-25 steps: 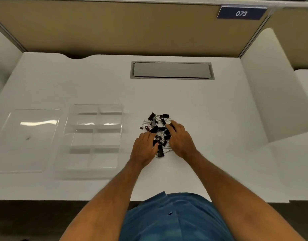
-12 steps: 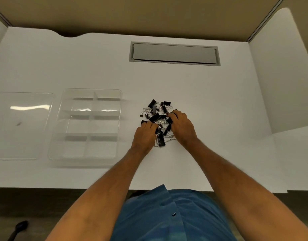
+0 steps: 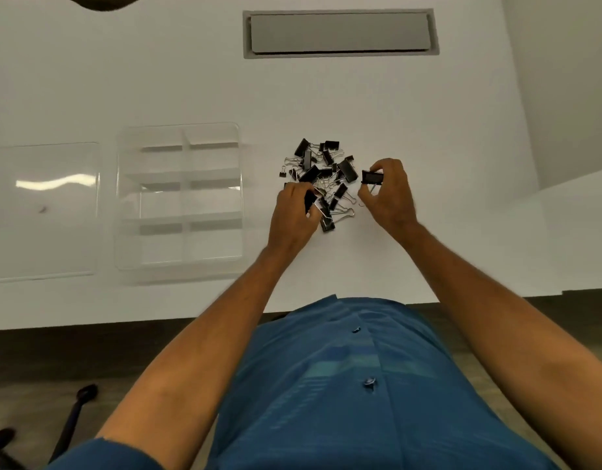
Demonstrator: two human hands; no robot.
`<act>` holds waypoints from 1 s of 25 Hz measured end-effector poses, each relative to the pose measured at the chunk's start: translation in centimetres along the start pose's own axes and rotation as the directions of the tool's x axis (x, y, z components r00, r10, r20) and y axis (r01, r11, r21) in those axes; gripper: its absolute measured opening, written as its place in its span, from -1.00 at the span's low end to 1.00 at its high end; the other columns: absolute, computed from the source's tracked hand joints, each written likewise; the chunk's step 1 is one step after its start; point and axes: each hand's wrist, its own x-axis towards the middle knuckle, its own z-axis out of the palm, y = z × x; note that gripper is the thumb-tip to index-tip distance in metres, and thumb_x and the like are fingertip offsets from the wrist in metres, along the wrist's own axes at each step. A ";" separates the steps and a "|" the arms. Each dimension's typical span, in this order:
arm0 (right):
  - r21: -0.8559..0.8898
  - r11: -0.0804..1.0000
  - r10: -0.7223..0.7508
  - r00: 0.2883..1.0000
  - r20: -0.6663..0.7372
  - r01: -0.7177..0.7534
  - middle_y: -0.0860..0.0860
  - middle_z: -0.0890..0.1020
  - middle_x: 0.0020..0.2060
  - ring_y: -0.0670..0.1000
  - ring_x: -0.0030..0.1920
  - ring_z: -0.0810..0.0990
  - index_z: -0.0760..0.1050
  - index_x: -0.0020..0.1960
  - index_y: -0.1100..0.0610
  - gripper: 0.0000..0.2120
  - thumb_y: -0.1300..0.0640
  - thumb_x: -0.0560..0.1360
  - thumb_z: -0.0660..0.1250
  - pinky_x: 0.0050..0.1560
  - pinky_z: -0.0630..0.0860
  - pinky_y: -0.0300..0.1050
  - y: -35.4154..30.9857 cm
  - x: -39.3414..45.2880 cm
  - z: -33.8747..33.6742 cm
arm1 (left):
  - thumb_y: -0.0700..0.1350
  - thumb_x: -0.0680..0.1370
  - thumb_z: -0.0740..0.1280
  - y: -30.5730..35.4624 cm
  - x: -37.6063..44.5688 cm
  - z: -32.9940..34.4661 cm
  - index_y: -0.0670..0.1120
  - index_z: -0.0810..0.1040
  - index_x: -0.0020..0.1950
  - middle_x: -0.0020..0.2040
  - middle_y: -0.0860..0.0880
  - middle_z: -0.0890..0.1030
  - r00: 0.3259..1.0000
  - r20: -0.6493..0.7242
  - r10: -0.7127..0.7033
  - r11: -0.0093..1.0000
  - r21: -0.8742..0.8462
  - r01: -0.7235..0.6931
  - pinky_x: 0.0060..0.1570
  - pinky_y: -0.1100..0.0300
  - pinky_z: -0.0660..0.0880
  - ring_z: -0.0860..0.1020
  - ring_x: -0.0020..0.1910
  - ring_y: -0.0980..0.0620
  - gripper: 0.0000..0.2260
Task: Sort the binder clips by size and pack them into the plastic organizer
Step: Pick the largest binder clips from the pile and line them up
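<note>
Just right of the pile, the right hand point(image 3: 391, 198) pinched one black clip point(image 3: 372, 177) in a clenched grip, lifted clear of the heap. The left hand point(image 3: 293, 212) curled its grip round another clip point(image 3: 309, 200) at the pile's near left edge. The pile of clips point(image 3: 326, 171) lay on the white surface point(image 3: 428, 130). The clear organizer point(image 3: 179, 262) stood to the left, its lid point(image 3: 42, 212) beside it.
</note>
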 end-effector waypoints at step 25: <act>0.478 0.591 0.651 0.734 0.193 -0.650 0.09 0.65 0.03 0.02 -0.25 0.60 0.52 0.10 0.10 -0.85 0.15 0.54 0.36 -0.26 0.57 -0.14 13.8 12.7 -8.4 | -0.25 0.53 0.43 11.6 16.6 16.2 -0.13 0.47 -0.02 0.14 -0.22 0.58 0.685 0.191 -0.703 0.421 -0.664 0.618 -0.18 0.13 0.66 0.67 -0.23 -0.04 -0.85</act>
